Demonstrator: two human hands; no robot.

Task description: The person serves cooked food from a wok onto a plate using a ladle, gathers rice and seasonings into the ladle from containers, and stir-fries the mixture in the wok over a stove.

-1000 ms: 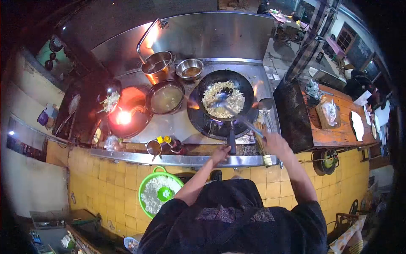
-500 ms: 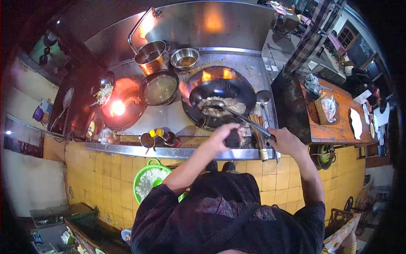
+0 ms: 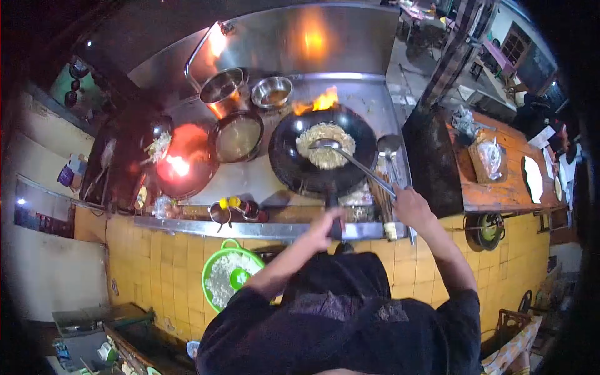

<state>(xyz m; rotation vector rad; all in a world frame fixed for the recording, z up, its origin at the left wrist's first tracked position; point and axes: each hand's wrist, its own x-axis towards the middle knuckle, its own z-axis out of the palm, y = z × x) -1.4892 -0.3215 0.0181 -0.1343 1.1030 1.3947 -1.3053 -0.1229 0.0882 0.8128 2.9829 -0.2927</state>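
My left hand [image 3: 322, 232] is closed around the dark handle of a black wok [image 3: 290, 169], at the stove's front edge. In the wok lies a heap of light-brown food [image 3: 331, 161] that looks like fried noodles or rice. My right hand [image 3: 412, 207] grips the end of a long metal ladle [image 3: 359, 164]; its bowl rests over the food. Flames [image 3: 322, 100] rise behind the wok's far rim. Beside my right hand, a bundle of thin sticks [image 3: 384, 209] with a pale bound end lies at the stove edge.
Left of the wok stand a pan of cloudy liquid [image 3: 237, 139], a tall pot [image 3: 219, 89], a steel bowl [image 3: 272, 92] and another wok over a glowing burner [image 3: 178, 165]. Bottles [image 3: 250, 211] stand at the front. A green basket of rice [image 3: 209, 281] sits below; a wooden table [image 3: 462, 187] is at right.
The wok has been pulled toward me and tilted, with my left hand lower. The food has gathered into a rounded heap, and the flames behind have grown.
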